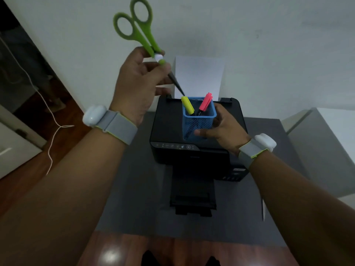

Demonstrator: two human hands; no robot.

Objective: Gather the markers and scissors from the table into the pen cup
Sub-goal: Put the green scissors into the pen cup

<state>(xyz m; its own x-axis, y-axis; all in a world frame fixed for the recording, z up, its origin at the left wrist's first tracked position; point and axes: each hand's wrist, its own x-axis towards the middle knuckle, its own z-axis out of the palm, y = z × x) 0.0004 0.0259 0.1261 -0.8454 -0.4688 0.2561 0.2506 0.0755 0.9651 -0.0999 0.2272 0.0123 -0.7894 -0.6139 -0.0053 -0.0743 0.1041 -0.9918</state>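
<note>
A blue mesh pen cup [198, 123] is held above a black printer, with my right hand [224, 129] wrapped around its right side. Inside it stand a yellow marker [187, 105] and a pink marker [205, 102], caps up. My left hand [138, 83] grips green-handled scissors [137, 27] near the pivot, handles up and dark blades pointing down to the right. The blade tips hover just above the cup's left rim, beside the yellow marker.
The black printer [169, 131] sits on a dark grey table [134, 198], with white paper [199, 77] upright in its rear feed against the wall. A white cable [51, 120] trails over the wooden floor at left. A grey-white cabinet [326, 150] stands at right.
</note>
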